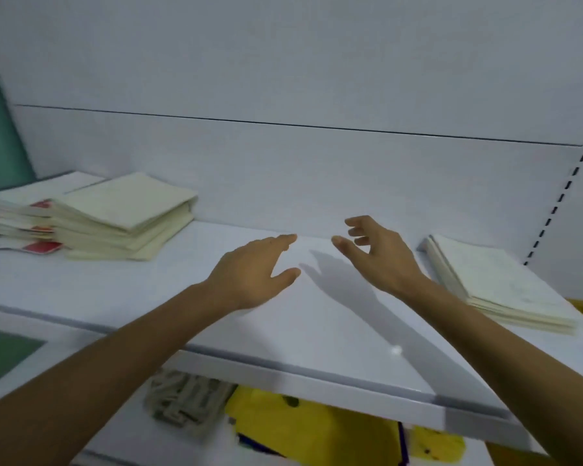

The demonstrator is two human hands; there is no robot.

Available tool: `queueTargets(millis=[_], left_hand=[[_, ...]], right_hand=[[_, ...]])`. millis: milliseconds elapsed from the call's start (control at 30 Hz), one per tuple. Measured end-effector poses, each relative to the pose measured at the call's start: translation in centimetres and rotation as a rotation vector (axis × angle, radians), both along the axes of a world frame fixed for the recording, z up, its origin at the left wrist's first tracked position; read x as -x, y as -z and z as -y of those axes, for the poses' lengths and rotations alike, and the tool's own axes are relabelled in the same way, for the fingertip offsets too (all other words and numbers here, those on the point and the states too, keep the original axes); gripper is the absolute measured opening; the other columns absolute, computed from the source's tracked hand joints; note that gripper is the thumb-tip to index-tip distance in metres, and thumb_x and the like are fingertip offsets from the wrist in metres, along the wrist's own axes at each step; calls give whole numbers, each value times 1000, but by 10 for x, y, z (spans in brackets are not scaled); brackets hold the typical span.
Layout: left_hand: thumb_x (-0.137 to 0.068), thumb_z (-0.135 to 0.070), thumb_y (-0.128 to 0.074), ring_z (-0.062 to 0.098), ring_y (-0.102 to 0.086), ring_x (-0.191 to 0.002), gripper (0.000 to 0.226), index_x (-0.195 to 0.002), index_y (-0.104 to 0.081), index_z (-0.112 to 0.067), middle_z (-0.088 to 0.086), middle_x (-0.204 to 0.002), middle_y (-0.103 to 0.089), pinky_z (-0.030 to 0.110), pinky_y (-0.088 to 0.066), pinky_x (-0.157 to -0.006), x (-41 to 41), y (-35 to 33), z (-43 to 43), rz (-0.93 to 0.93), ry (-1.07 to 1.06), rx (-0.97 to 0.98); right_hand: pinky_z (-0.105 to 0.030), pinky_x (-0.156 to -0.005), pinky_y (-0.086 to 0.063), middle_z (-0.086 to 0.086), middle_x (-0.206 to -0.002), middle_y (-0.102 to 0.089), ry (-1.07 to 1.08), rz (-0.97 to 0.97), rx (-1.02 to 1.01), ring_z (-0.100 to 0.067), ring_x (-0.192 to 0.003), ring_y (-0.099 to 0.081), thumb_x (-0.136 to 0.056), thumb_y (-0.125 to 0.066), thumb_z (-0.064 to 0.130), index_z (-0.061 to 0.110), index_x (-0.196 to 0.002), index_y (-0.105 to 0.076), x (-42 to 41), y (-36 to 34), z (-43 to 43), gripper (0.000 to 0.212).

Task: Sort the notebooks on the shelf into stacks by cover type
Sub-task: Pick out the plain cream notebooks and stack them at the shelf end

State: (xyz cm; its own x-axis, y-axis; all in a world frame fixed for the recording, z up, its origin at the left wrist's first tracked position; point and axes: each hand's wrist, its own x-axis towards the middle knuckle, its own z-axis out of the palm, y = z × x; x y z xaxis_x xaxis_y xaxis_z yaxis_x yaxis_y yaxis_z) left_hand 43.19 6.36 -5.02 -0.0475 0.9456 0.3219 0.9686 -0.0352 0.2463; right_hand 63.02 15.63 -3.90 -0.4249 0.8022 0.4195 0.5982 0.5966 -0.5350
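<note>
Notebooks [122, 216] untouched; left hand [253, 274], right hand [381, 253] empty, fingers relaxed.

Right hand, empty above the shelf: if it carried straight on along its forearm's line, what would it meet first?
Probably the white back panel behind the shelf: the right hand angles up and left with nothing visible in between, though depth is unclear.

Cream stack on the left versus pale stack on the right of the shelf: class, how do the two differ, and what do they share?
The left cream stack is thicker; the right stack is thinner. The left cream stack abuts a red-marked pile; the right stack lies alone. The left cream stack's notebooks are fanned unevenly; the right stack's edges line up better. Both lie flat on the shelf with pale covers.
</note>
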Motion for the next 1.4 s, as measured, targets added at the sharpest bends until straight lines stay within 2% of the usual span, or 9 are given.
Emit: queueTargets(millis=[100,233,500,767,933,1067,1167,1300,1400], left_hand=[[-90,-52,-50,5,-52,-117,56,-141,-36,-35,-16,-131,-53,30,-44,-93,71,-2,64,148,-76,-31],[-90,-43,-56,5,-55,-104,46,-133,-47,-29,-13,-119,-59,30,-47,-92,147,-2,138,318,-214,-66],[-95,-33,-50,3,-57,-99,29,-123,-58,-26,-10,-111,-63,10,-39,-74,227,14,200,522,-334,-134],[-96,-36,-49,4,-56,-105,28,-122,-58,-29,-13,-119,-60,7,-43,-73,259,25,201,545,-316,-78],[-95,-39,-48,2,-55,-103,33,-125,-56,-29,-13,-119,-58,18,-42,-84,276,15,180,517,-326,-59],[-96,-38,-49,3,-55,-103,34,-126,-56,-26,-10,-119,-59,16,-42,-83,290,10,150,534,-311,-75],[-95,-37,-50,3,-55,-102,34,-126,-56,-25,-9,-120,-60,15,-43,-84,297,13,128,528,-296,-66],[-95,-34,-51,4,-56,-102,32,-125,-57,-22,-11,-113,-60,13,-44,-83,308,22,107,569,-281,-77],[-96,-28,-52,12,-62,-98,27,-121,-57,-19,-3,-109,-64,20,-49,-81,316,24,94,863,-275,-64]], right_hand=[[-38,-92,-48,4,-123,-61,-133,39,-4,-13,-109,-59,-89,-49,57,24,-129,-48,81,-1,41,52],[-36,-91,-48,4,-124,-60,-274,85,-48,-13,-110,-58,-90,-48,56,24,-129,-48,175,6,92,50],[-33,-97,-40,5,-138,-50,-410,228,-225,-15,-125,-46,-93,-46,50,23,-136,-43,274,17,145,51],[-32,-90,-42,-3,-134,-53,-433,167,-271,-21,-119,-50,-93,-52,39,17,-132,-48,347,-12,113,46],[-34,-93,-42,-4,-134,-54,-389,67,-244,-22,-119,-51,-93,-53,42,14,-130,-49,391,-41,67,47],[-34,-94,-42,-6,-136,-52,-350,38,-189,-24,-120,-52,-93,-51,47,13,-133,-47,416,-53,27,53],[-39,-101,-39,-11,-140,-48,-304,160,-72,-29,-125,-47,-94,-45,51,11,-138,-41,438,-39,3,60],[-50,-108,-30,-17,-148,-35,-297,464,-36,-32,-131,-38,-94,-17,61,8,-143,-31,457,-9,-11,73],[-49,-109,-29,-15,-149,-33,-324,470,-51,-31,-133,-35,-95,-17,60,8,-145,-27,456,-10,-11,73]])
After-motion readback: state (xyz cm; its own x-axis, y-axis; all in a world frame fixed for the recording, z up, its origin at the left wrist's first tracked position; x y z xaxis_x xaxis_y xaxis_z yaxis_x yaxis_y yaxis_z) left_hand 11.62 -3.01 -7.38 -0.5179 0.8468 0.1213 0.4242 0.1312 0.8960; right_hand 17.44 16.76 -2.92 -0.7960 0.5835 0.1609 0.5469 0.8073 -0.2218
